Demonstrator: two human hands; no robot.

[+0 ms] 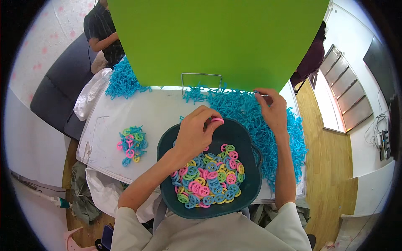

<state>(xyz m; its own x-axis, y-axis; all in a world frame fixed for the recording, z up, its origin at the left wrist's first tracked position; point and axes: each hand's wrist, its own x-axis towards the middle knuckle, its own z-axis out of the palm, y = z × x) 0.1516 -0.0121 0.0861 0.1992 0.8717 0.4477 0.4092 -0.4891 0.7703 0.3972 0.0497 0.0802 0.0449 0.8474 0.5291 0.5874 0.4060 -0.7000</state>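
My left hand (pixel 197 130) is over a dark green basin (pixel 163 184), closed in a pinch on a pink plastic ring (pixel 217 120). Inside the basin lie many spoked plastic rings (pixel 204 191) in pink, blue, yellow and green. To the right, my right hand (pixel 273 109) hovers at the far part of a large heap of small blue plastic pieces (pixel 238 104). Its thumb and forefinger pinch what looks like one small blue piece, mostly hidden by the fingertips. On the left of the table sits a little pile of rings with blue pieces attached (pixel 132 144).
A tall green board (pixel 217 42) rises behind the white table (pixel 104 138), with a metal wire stand (pixel 201 74) at its foot. Another blue heap (pixel 122 79) lies at the far left, near a person in dark clothes (pixel 102 33). A second person (pixel 309 58) is partly visible at right.
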